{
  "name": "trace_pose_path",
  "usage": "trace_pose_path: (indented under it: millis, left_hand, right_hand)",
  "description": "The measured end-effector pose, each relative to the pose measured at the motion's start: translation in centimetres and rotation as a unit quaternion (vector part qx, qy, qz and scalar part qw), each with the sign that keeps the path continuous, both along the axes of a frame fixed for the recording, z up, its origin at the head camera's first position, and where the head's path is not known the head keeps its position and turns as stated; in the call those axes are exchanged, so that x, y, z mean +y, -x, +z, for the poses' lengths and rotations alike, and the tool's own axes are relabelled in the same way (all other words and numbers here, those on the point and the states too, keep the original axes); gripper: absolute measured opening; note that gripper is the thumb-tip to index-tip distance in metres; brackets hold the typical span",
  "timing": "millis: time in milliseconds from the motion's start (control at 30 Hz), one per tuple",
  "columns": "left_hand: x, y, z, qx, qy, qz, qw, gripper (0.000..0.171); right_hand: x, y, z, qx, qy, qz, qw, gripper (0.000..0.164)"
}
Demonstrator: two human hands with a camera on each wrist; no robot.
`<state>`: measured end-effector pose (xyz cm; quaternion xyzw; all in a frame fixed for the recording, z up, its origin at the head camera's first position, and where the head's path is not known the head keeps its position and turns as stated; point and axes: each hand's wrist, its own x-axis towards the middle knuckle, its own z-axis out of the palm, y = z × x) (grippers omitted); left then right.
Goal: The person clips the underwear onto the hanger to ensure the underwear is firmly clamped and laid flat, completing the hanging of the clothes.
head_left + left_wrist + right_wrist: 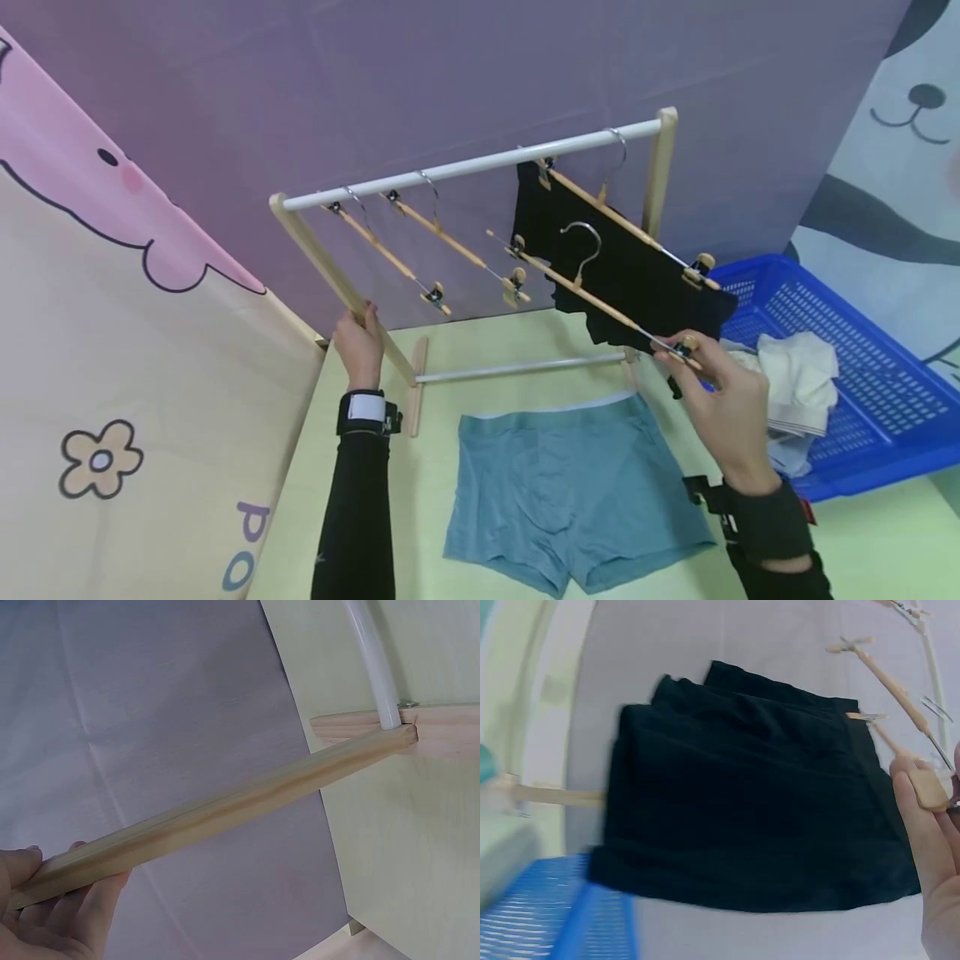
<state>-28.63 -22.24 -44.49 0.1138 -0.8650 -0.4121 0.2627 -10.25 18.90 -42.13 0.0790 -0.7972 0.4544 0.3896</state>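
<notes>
Standing on a pale green table [423, 500], the wooden rack [480, 164] is gripped at its left post [319, 258] by the left hand [360, 346]. Beside it: a blue basket [873, 479]. Teal boxer briefs [562, 492] lie flat before the rack. A black garment [630, 271] hangs near the top rail [540, 152]'s right end on 1 clip hanger [607, 208]; 2 bare hangers [378, 244] hang at left. 1 loose hanger [577, 289], off the rail, is pinched at 1 end by the right hand [723, 400].
</notes>
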Motion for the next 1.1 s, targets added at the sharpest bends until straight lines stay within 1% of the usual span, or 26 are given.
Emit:
trace_pose_path:
  millis: [100,200,367,500,600,700,767,900,1000,1100]
  left_hand:
    - [0.0,0.0,0.1,-0.001,-0.003,0.002,1.0000,0.029]
    - [0.0,0.0,0.1,-0.003,-0.003,0.005,1.0000,0.029]
    - [0.0,0.0,-0.1,-0.007,-0.007,0.000,1.0000,0.030]
    - [0.0,0.0,-0.1,-0.010,-0.016,-0.004,0.9998,0.031]
    - [0.0,0.0,0.0,-0.012,-0.018,-0.002,0.9998,0.032]
    - [-0.1,0.0,0.0,-0.013,-0.017,0.000,0.9998,0.032]
    - [-0.1,0.0,0.0,-0.013,-0.017,0.000,0.9998,0.032]
    - [-0.1,0.0,-0.1,-0.016,-0.018,-0.001,0.9997,0.032]
    - [0.0,0.1,-0.1,-0.017,-0.018,0.001,0.9997,0.031]
    - [0.0,0.1,-0.2,-0.017,-0.017,0.006,0.9997,0.031]
  right_hand:
    - [0.4,-0.8,-1.6,-0.029,-0.004,0.005,1.000,0.020]
    - [0.7,-1.2,-3.6,-0.052,-0.013,0.008,0.999,0.021]
    - [1.0,-1.7,-6.9,-0.094,-0.019,0.035,0.995,0.023]
    - [1.3,-1.8,-8.8,-0.146,-0.014,0.064,0.987,0.021]
    - [1.5,-1.6,-10.0,-0.189,-0.014,0.086,0.978,0.015]
    - [1.7,-1.2,-11.2,-0.218,-0.017,0.118,0.969,0.011]
    - [1.8,-0.9,-12.0,-0.226,-0.016,0.141,0.964,0.010]
    - [2.0,-0.5,-13.7,-0.225,-0.002,0.190,0.956,0.014]
    - [2.2,0.0,-15.0,-0.224,0.002,0.220,0.950,0.017]
    - [2.5,0.7,-15.9,-0.222,-0.003,0.238,0.946,0.018]
